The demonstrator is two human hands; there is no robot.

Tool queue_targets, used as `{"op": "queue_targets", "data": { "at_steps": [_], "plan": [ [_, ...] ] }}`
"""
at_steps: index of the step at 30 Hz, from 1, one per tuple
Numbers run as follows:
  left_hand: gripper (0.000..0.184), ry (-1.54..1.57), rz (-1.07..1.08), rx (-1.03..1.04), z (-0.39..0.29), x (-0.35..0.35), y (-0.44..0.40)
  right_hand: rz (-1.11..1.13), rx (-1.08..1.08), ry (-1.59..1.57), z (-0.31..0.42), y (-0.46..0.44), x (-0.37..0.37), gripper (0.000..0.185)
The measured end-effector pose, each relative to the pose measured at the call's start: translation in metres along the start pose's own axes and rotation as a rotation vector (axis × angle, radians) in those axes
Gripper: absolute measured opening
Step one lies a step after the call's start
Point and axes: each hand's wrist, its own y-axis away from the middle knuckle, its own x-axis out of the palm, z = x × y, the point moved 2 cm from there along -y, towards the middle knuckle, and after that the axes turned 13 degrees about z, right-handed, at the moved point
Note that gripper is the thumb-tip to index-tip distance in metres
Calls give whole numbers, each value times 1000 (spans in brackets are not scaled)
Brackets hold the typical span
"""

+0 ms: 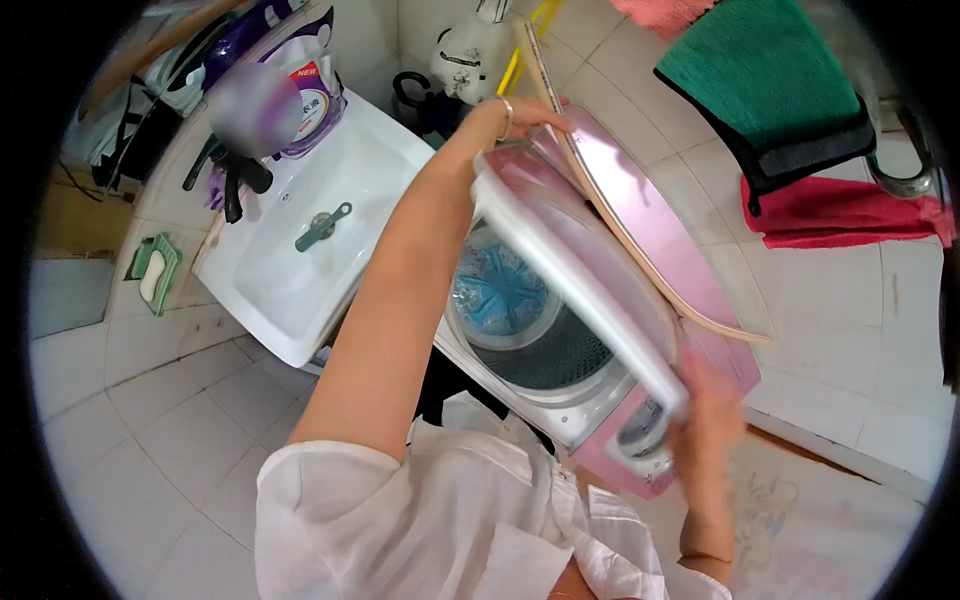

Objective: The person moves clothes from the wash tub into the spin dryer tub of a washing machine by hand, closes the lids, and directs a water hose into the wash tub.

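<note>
A pink and white washing machine [600, 440] stands in front of me, its lid [590, 300] tilted partly up over the open drum. Inside the drum is a blue agitator [500, 290]. My left hand [530, 118] reaches to the machine's far corner, beside a long curved strip [610, 225] that lies along the raised pink panel [650, 200]; its fingers are partly hidden there. My right hand [705, 410], blurred by motion, is at the near right end of the lid, with its fingers around the edge.
To the left is a white sink [270, 280] with a black faucet [240, 175] and a green drain piece [322, 228]. A purple detergent bag [318, 105] stands behind it. Green [765, 85] and red [840, 215] cloths hang at the upper right.
</note>
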Motion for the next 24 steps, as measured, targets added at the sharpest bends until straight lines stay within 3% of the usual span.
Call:
{"op": "queue_targets", "data": {
  "at_steps": [2, 3, 5, 6, 8, 9, 11, 12, 14, 17, 18, 21, 22, 24],
  "plan": [
    [68, 257, 117, 213, -8, 2, 22, -215, 339, 130, -34, -14, -13, 49],
    [58, 442, 12, 318, 19, -12, 10, -306, 338, 186, -54, -27, -22, 44],
    [48, 588, 54, 500, 56, -30, -2, -470, 302, 297, -92, -58, -36, 33],
    [48, 589, 57, 496, 61, -32, -4, -495, 269, 253, -105, -76, -41, 33],
    [51, 384, -440, 64, 79, -43, -8, -476, 365, 322, -136, -97, -39, 38],
    [51, 380, -433, 61, 96, -53, -21, -452, 409, 345, -145, -103, -38, 41],
    [58, 4, -926, -247, 132, -77, -40, -455, 440, 322, -149, -108, -37, 43],
    [58, 6, -921, -252, 143, -76, -47, -455, 465, 300, -151, -110, -36, 44],
    [66, -443, -1064, -209, 147, -78, -57, -489, 434, 301, -149, -110, -36, 44],
    [69, -704, -930, -144, 149, -72, -66, -497, 414, 295, -151, -113, -35, 43],
    [73, -596, -846, -204, 137, -65, -59, -480, 422, 288, -154, -114, -35, 43],
    [60, -824, -831, -139, 133, -68, -60, -490, 433, 254, -157, -118, -36, 43],
    [57, -801, -794, -213, 134, -67, -61, -492, 437, 255, -159, -118, -36, 43],
    [58, -791, -786, -139, 150, -73, -66, -520, 391, 221, -159, -119, -36, 44]
  ]
}}
